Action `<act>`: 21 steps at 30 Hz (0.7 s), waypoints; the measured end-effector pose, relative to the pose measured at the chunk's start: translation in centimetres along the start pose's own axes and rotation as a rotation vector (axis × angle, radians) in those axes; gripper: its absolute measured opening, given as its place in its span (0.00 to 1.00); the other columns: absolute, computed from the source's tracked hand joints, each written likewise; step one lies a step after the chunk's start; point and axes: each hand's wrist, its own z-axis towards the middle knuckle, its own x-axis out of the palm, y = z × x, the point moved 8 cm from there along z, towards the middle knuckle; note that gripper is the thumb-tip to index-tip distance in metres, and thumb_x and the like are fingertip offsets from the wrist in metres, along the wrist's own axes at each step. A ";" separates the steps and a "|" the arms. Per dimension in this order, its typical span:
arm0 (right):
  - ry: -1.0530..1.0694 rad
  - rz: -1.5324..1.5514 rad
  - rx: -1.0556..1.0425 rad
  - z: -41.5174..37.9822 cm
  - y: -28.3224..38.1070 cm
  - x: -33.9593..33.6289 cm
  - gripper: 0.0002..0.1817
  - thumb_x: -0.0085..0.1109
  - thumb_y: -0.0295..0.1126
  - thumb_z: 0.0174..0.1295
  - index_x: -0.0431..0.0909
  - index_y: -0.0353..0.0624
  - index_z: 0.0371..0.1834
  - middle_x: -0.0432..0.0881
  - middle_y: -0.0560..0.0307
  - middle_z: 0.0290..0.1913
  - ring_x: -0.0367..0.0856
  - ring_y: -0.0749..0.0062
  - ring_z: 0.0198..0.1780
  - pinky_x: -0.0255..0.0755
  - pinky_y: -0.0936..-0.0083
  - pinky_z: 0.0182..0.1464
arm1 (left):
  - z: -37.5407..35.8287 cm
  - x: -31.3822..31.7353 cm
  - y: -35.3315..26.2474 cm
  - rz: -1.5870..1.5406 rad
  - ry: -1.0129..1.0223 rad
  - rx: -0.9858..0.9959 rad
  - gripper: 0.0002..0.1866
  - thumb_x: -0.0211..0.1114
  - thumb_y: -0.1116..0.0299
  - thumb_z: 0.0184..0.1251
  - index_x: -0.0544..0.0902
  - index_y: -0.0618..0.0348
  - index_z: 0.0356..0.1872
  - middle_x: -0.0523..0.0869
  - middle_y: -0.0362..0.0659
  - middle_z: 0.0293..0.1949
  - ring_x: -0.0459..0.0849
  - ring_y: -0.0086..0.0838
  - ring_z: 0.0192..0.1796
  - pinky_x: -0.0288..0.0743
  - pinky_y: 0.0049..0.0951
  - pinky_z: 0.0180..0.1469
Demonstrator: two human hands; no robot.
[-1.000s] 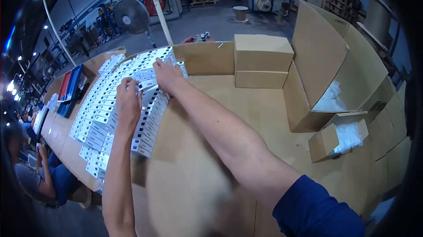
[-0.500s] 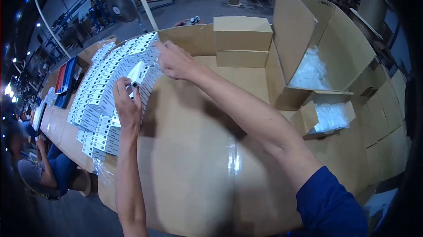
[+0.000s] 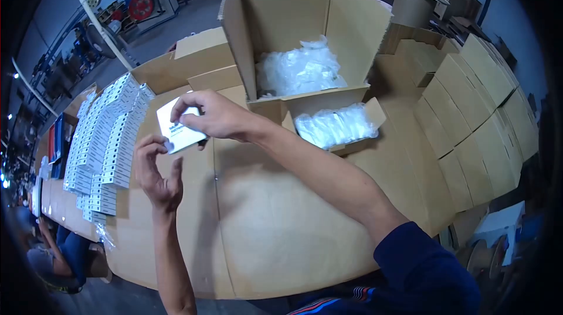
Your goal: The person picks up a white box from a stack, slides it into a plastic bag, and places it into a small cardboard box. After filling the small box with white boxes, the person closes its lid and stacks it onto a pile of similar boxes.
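Note:
A flat white printed box (image 3: 183,137) is held over the cardboard-covered table, its printed face turned up and tilted. My right hand (image 3: 214,117) pinches it from the right, with the thumb and curled fingers on its face and a fingertip below the edge. On the lower left corner rest the fingertips of my left hand (image 3: 158,171); its thumb stands apart, so that hand is loosely open. Left of both hands rise stacked rows of similar white boxes (image 3: 105,130).
Beyond my right forearm stands a tall open carton (image 3: 305,16) holding clear plastic bags (image 3: 302,69). A smaller open box (image 3: 287,124) of plastic packets sits before it. Brown cartons (image 3: 469,121) are stacked at right. Blue and red trays (image 3: 57,139) and a seated person (image 3: 58,250) are at left.
My view has turned right. Both hands have come away from the stacks, and a white box is now in my right hand. My left thumb has opened away from the fingers.

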 end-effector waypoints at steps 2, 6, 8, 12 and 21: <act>-0.040 -0.050 -0.067 -5.0 2.2 -3.0 0.09 0.58 0.29 0.74 0.82 0.36 0.51 0.84 0.58 0.41 0.83 0.79 0.35 0.84 0.79 0.29 | -1.4 1.6 -1.5 -0.346 -0.123 -0.104 0.14 0.60 0.60 0.80 0.76 0.64 0.42 0.80 0.49 0.42 0.80 0.32 0.44 0.75 0.33 0.47; -0.333 -0.563 -0.197 -14.2 5.9 -11.8 0.07 0.58 0.25 0.70 0.86 0.41 0.45 0.86 0.52 0.44 0.84 0.71 0.37 0.80 0.71 0.38 | 0.7 9.8 -6.5 -0.173 0.174 -0.212 0.15 0.55 0.68 0.80 0.80 0.66 0.31 0.81 0.46 0.27 0.82 0.32 0.32 0.76 0.31 0.39; -0.468 -0.554 -0.282 -16.7 6.6 -15.9 0.08 0.59 0.25 0.69 0.87 0.43 0.44 0.84 0.52 0.41 0.81 0.71 0.38 0.76 0.71 0.44 | 3.9 14.5 -8.7 -0.053 0.248 -0.152 0.14 0.59 0.69 0.79 0.82 0.67 0.33 0.82 0.49 0.25 0.84 0.35 0.29 0.76 0.33 0.36; -0.631 -0.755 -0.173 -19.6 7.6 -22.0 0.10 0.57 0.30 0.72 0.89 0.49 0.48 0.79 0.53 0.41 0.78 0.66 0.39 0.75 0.69 0.49 | 9.5 25.4 -5.6 -0.102 0.467 -0.314 0.11 0.65 0.68 0.74 0.86 0.68 0.40 0.88 0.54 0.31 0.88 0.40 0.33 0.80 0.37 0.41; -0.624 -0.772 -0.032 -17.2 4.3 -29.2 0.17 0.51 0.34 0.76 0.86 0.48 0.60 0.75 0.34 0.71 0.60 0.42 0.81 0.58 0.57 0.80 | 6.9 45.3 3.7 0.328 1.285 0.205 0.21 0.78 0.65 0.59 0.88 0.62 0.52 0.91 0.56 0.44 0.89 0.50 0.51 0.82 0.45 0.58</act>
